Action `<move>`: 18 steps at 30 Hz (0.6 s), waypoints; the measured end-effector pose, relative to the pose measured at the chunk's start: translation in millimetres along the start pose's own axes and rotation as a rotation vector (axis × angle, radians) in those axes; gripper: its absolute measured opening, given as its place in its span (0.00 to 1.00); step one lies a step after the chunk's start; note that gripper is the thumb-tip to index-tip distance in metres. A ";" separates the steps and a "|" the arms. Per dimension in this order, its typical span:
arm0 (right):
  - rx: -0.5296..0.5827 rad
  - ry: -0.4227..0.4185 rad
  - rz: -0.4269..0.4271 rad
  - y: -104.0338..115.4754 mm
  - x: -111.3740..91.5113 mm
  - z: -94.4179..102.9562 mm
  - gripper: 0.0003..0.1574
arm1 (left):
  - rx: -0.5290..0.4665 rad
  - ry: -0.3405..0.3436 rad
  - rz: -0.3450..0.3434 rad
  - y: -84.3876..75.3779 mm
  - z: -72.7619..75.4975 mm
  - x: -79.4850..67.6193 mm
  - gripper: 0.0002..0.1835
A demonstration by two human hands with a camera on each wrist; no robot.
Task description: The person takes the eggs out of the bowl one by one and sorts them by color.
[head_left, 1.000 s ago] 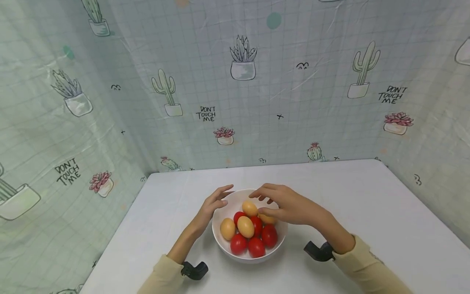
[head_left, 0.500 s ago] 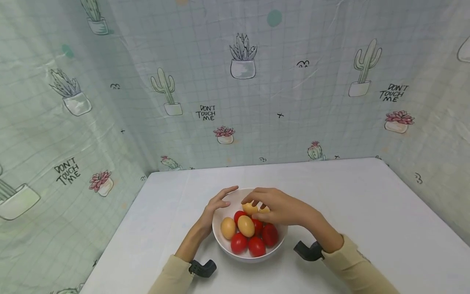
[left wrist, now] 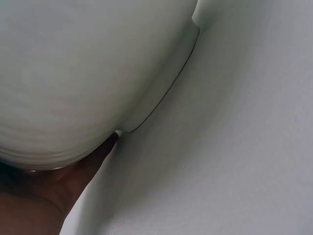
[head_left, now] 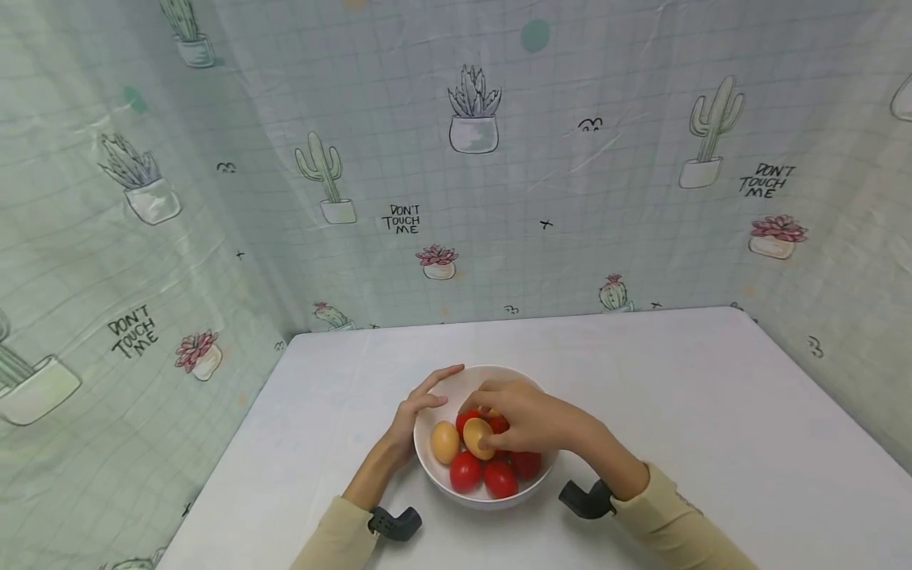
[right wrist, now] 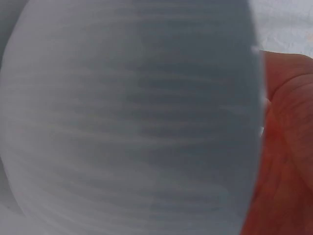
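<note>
A white bowl (head_left: 456,385) on the table holds red tomatoes (head_left: 501,479) and brown eggs (head_left: 445,442). My left hand (head_left: 413,412) grips the bowl's left rim, its thumb over the edge and its fingers along the outside; the left wrist view has this hand (left wrist: 63,191) against the bowl's side (left wrist: 88,73). Over the contents, my right hand (head_left: 530,416) curls its thumb and fingers round the middle egg (head_left: 477,436). It covers the bowl's right part and hides some of the pieces. In the right wrist view, the bowl's wall (right wrist: 127,112) blocks most of that hand (right wrist: 288,142).
The white table (head_left: 684,412) spreads out on both sides of the bowl. A curtain (head_left: 541,269) printed with cacti hangs behind the table and along its sides. Black wrist mounts (head_left: 587,499) stick out from both sleeves.
My right hand has moved left and down into the bowl, and its fingers have curled round the middle egg. The left hand has come closer onto the rim.
</note>
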State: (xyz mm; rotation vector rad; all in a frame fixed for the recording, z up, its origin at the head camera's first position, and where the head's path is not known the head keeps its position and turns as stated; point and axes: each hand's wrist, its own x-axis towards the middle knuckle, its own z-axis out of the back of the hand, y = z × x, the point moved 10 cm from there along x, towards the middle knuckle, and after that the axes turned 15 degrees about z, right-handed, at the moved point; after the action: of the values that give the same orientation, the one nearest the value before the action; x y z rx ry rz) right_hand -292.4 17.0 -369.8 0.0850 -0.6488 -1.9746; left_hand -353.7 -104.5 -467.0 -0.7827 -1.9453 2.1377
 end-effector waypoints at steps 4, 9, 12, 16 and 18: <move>-0.022 0.014 0.001 -1.2 1.6 -8.4 0.24 | -0.027 0.034 -0.024 -1.9 -1.9 -1.0 0.31; -0.044 0.044 -0.004 -5.3 2.7 -17.9 0.25 | -0.040 0.039 -0.025 -4.0 -3.2 -1.4 0.30; -0.051 0.045 -0.003 -6.5 2.8 -20.8 0.26 | -0.035 0.027 -0.031 -4.7 -2.8 -1.3 0.30; -0.062 0.038 0.001 -6.3 3.0 -22.2 0.26 | -0.025 0.020 -0.052 -5.5 -2.6 -0.7 0.30; -0.066 0.040 0.004 -6.0 3.1 -22.6 0.26 | -0.020 0.020 -0.058 -5.2 -2.4 -0.5 0.30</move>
State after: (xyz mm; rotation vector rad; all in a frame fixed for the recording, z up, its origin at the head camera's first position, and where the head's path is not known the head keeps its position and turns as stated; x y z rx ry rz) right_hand -291.3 7.2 -391.3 0.0828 -0.5571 -1.9841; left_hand -353.4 -101.8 -462.0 -0.7383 -1.9581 2.0727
